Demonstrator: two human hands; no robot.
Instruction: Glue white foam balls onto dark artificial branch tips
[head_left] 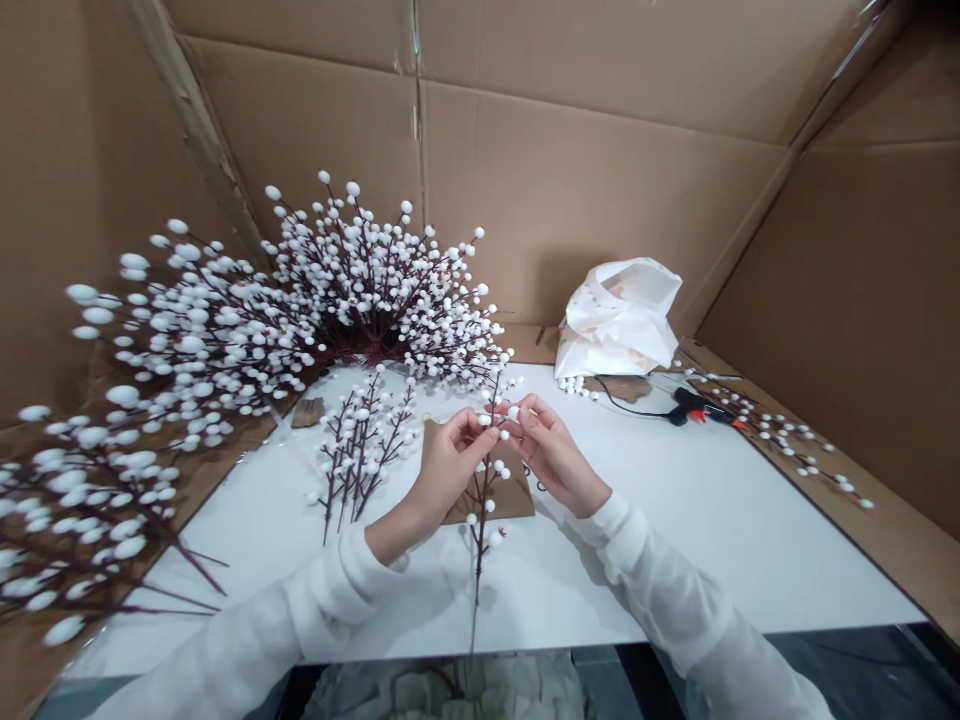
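Many berried stems (375,290) crowd the left, some cut off; a bag (622,335) sits far right. Left grip (448,462) pinches a sprig (481,505), right grip (556,455) a berry (513,412), contact partly hidden.

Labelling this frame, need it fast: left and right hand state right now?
Left hand: closed, pinching the berry stem near its upper part.
Right hand: closed, thumb and fingers at a white berry beside that stem.
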